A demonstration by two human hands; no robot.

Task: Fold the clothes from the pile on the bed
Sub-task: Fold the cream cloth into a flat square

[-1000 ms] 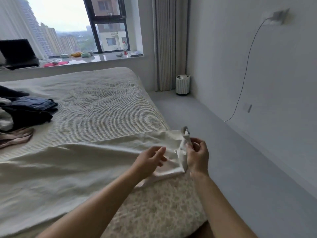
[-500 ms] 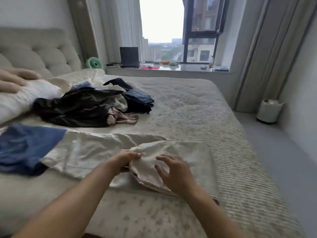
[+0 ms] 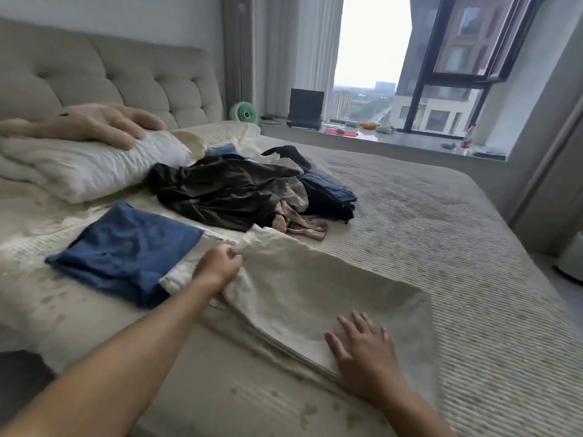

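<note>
A cream garment point(image 3: 309, 288) lies folded over itself on the bed point(image 3: 441, 247) in front of me. My left hand point(image 3: 219, 266) pinches its upper left edge with curled fingers. My right hand point(image 3: 362, 348) presses flat on its near right corner, fingers spread. A folded blue garment point(image 3: 126, 250) lies to the left, partly over the cream cloth's far end. The pile of clothes point(image 3: 239, 190), dark brown, navy, white and pink pieces, sits behind the cream garment.
A white pillow point(image 3: 94, 165) with a plush toy point(image 3: 91, 123) lies at the headboard, left. A green fan point(image 3: 244, 112) and a laptop point(image 3: 306, 109) stand on the window sill. A white bin point(image 3: 571, 260) stands on the floor at right.
The view swung left and closer. My left hand moved up and left along the cream garment's edge, and my right hand slid right to press its near corner flat.
</note>
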